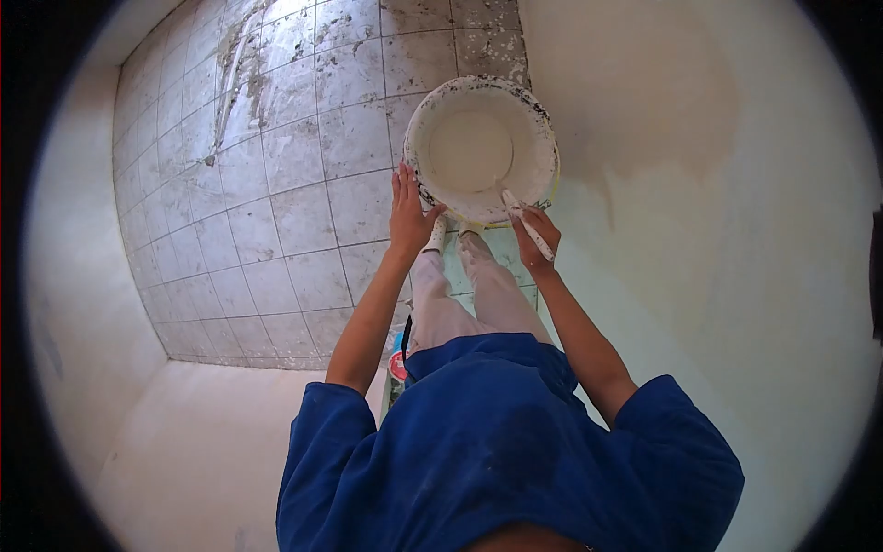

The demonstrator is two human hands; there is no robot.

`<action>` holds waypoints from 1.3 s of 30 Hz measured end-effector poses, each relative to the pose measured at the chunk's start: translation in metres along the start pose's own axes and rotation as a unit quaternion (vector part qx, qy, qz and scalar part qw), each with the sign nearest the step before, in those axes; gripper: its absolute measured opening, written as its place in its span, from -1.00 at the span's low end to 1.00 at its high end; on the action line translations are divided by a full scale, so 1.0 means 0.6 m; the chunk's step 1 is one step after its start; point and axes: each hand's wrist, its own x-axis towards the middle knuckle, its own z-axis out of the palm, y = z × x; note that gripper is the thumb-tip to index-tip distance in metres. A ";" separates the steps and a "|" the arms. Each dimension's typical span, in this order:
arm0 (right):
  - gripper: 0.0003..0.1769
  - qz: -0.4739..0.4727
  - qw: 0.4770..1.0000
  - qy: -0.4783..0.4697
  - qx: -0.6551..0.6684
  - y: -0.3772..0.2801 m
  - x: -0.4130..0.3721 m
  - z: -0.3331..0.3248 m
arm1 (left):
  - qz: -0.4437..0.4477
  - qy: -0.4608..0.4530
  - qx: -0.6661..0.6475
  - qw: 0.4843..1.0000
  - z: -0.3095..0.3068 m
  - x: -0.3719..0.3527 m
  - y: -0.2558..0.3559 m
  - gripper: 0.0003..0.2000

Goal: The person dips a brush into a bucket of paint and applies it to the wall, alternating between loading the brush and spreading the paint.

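A wide round bucket (529,115), its rim crusted with white and dark splatter, is in front of my feet, with creamy white liquid (469,147) inside. My left hand (411,212) rests against its near left rim, fingers stretched out and thumb apart. At the near right rim, my right hand (536,241) is closed around a white, paint-smeared tool handle (540,235). The handle slants up and left over the rim, and its far end reaches to the liquid. What sits at that end cannot be made out.
Splattered square floor tiles (285,193) spread to the left. A pale wall (681,248) with a damp-looking brownish patch (644,83) rises close on my right. More wall (83,267) stands at far left. Beside my left leg is a partly hidden red and blue item (397,363).
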 end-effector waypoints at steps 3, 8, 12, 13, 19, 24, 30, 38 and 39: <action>-0.85 0.012 1.000 0.011 0.016 0.020 -0.011 0.006 | 0.010 0.001 0.010 1.000 0.002 0.000 -0.003 -0.06; -0.79 0.173 0.977 0.081 0.091 0.043 -0.012 0.017 | 0.008 -0.014 0.017 1.000 0.001 0.001 -0.002 -0.07; -0.64 0.408 0.767 0.235 0.435 -0.037 0.022 -0.004 | 0.019 -0.038 0.040 0.998 -0.001 0.002 -0.007 -0.07; -0.62 0.392 0.751 0.238 0.474 -0.045 0.023 -0.013 | 0.024 -0.033 0.036 0.999 0.006 0.003 -0.013 -0.07; -0.74 0.304 0.690 0.278 0.595 -0.158 -0.006 -0.099 | 0.039 -0.039 0.049 0.997 0.010 0.010 -0.021 -0.06; -0.76 0.188 0.684 0.343 0.616 -0.233 -0.122 -0.222 | 0.100 -0.060 0.125 0.985 0.034 0.038 -0.081 -0.04; -0.68 0.120 0.630 0.544 0.541 -0.291 -0.347 -0.307 | 0.140 -0.112 0.174 0.968 0.007 0.025 -0.072 -0.07; -0.63 -0.019 0.487 0.752 0.444 -0.371 -0.650 -0.325 | 0.310 -0.289 0.067 0.903 0.062 -0.104 0.121 -0.35; -0.61 -0.029 0.495 0.754 0.431 -0.377 -0.693 -0.319 | 0.306 -0.336 0.044 0.890 0.069 -0.136 0.169 -0.37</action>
